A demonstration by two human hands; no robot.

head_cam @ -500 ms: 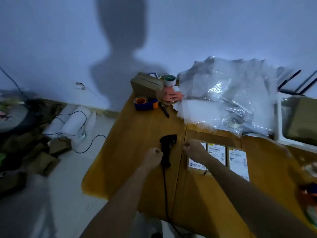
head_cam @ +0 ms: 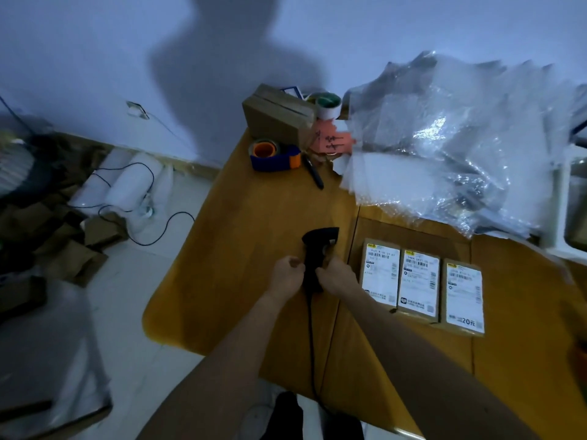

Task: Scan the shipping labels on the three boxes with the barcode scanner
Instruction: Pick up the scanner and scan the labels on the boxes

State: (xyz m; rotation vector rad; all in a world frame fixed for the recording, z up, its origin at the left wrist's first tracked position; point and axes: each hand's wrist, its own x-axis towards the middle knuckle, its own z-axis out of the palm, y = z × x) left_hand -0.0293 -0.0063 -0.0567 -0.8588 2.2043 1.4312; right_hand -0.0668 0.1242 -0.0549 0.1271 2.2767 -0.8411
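A black barcode scanner [head_cam: 317,249] lies on the wooden table [head_cam: 241,249], head pointing away, its cable running toward me. My left hand [head_cam: 286,276] is curled beside the handle's left side, touching it. My right hand [head_cam: 340,277] closes on the handle from the right. Three flat cardboard boxes lie side by side to the right, each with a white shipping label facing up: the left box [head_cam: 381,274], the middle box [head_cam: 419,284] and the right box [head_cam: 464,296].
At the table's far end sit a cardboard box [head_cam: 276,117], a blue-orange tape dispenser [head_cam: 274,155], a tape roll [head_cam: 327,106], a pink note [head_cam: 332,141] and a black pen [head_cam: 314,176]. Crumpled clear plastic [head_cam: 460,138] fills the back right. Cardboard scraps and cables lie on the floor left.
My right hand has moved left from the left box to the scanner handle. My left hand stays beside the handle.
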